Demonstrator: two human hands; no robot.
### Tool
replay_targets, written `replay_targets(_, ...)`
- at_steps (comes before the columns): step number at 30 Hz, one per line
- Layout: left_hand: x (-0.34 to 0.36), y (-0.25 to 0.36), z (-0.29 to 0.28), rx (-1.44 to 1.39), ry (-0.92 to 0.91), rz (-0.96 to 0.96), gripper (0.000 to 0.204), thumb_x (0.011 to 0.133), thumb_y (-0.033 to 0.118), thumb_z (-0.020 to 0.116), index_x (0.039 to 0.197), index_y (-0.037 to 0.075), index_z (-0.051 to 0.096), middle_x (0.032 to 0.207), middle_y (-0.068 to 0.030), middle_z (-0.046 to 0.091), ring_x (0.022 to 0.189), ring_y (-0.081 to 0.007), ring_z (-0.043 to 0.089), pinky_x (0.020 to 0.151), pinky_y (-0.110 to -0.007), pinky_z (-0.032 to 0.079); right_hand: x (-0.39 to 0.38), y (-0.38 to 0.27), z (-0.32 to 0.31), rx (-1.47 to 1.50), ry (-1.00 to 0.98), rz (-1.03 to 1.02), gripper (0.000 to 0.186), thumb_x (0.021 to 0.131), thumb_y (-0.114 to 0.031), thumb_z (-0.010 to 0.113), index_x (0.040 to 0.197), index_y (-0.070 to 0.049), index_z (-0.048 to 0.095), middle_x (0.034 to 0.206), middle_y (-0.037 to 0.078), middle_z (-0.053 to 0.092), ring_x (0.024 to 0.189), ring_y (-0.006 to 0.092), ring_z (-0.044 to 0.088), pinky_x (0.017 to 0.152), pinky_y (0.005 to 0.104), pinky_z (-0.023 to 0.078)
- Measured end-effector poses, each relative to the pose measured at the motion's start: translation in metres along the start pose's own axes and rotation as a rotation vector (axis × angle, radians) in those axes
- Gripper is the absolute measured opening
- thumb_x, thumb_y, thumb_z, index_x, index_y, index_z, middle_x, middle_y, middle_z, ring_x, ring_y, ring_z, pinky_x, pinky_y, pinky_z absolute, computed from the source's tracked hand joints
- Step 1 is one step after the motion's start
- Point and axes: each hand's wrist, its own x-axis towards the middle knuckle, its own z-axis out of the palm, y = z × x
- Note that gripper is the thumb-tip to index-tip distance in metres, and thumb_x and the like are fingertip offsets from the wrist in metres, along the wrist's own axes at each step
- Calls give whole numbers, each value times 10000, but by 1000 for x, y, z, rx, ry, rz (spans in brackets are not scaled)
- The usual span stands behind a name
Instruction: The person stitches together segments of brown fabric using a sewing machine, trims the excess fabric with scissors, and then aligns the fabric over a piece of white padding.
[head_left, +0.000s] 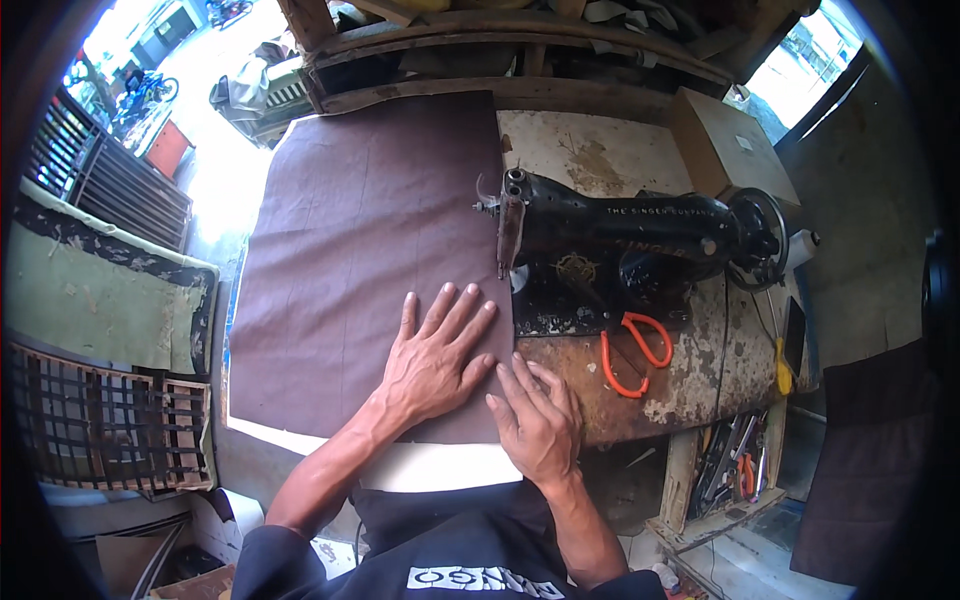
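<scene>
A large sheet of dark brown upholstery material (330, 220) covers the left part of the worktable, its right edge running along the sewing machine (620, 235). My left hand (437, 355) lies flat on the sheet with its fingers spread. At the sheet's right edge, near the front, rests my right hand (540, 415), its fingers loosely bent and touching the edge; nothing shows in it. Just beyond my fingertips stands the black machine's needle end. Scissors with orange handles (625, 370) lie on the table to the right of my right hand, their blades partly hidden under the machine.
A yellow-handled screwdriver (782, 370) lies at the table's right end. Below it, an open compartment holds several tools (735, 465). A cardboard box (735, 150) stands behind the machine. Seat frames with webbing (110, 415) lean at the left. Dark cloth (865, 460) hangs at the right.
</scene>
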Motion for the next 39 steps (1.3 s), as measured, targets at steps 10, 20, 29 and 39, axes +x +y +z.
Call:
replay_targets(10,18,-23,-1,38,27,20,667,1008,484,518,1597,196,399,1671,-108,334,1563,-338,251,1255,-611,128,1,0,1,-17,-17,-25,389,935,-308,720,1249,-78,741,1350,107,687,1182,270,621,965,410,494)
replay_targets(20,10,-9,4,19,60,7,688,1007,512,501,1586,152,408,1667,-115,340,1556,-330,273,1244,-633,165,0,-3,-1,-49,-54,-18,424,937,-315,716,1285,-73,723,1364,103,681,1190,271,614,994,414,486)
replay_targets(29,4,0,7,44,53,-44,694,1011,519,506,1597,165,393,1673,-112,330,1562,-326,259,1252,-620,137,-3,-6,1,-74,-58,-13,428,944,-322,709,1294,-77,719,1365,101,681,1195,270,611,994,416,487)
replay_targets(39,21,-16,11,21,100,-32,678,1014,501,501,1589,155,406,1663,-103,349,1560,-301,267,1251,-613,157,3,-7,1,-117,-69,-16,431,918,-314,734,1286,-91,723,1395,93,660,1177,259,613,950,417,492)
